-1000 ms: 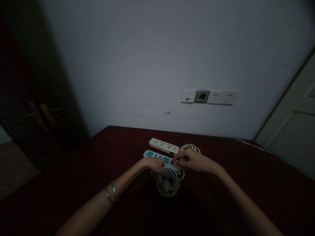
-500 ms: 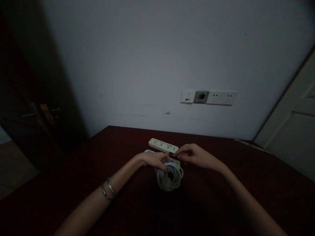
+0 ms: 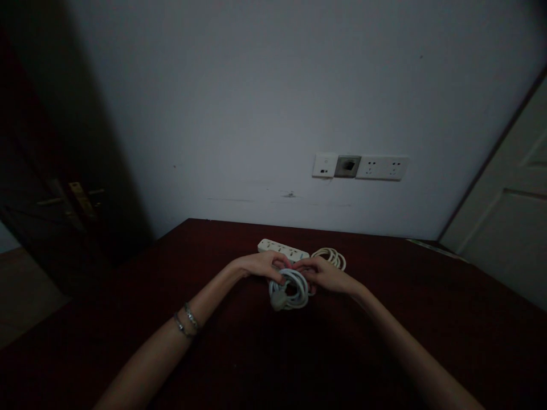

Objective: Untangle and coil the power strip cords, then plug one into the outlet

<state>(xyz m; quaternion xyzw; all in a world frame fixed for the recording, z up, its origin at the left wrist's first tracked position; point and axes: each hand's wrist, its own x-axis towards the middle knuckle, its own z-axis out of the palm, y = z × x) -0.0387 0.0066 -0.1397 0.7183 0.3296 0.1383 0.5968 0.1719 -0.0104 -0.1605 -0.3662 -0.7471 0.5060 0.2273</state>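
Observation:
My left hand (image 3: 267, 266) is closed on the upper left of a coiled pale power cable (image 3: 304, 295), its thumb across the loops. A round-ended plug (image 3: 280, 300) hangs at the coil's lower left. My right hand (image 3: 322, 274) is closed at the coil's upper right side, fingertips close to those of my left hand; the part they grip is partly hidden. Just behind the hands lies a white power strip (image 3: 280, 248) with several sockets. A second, cream cable coil (image 3: 337, 257) rests on the table behind my right hand.
The dark red table (image 3: 205, 245) meets a pale wall (image 3: 239, 114). Wall sockets (image 3: 382, 168) sit above its back edge at the right. At far left stands a dark door with a brass handle (image 3: 81, 196); a white panelled door (image 3: 513, 193) is at right.
My right hand has moved left from the power strip's end onto the coiled cable. The coil has shifted slightly up and left. The cream coil behind now shows.

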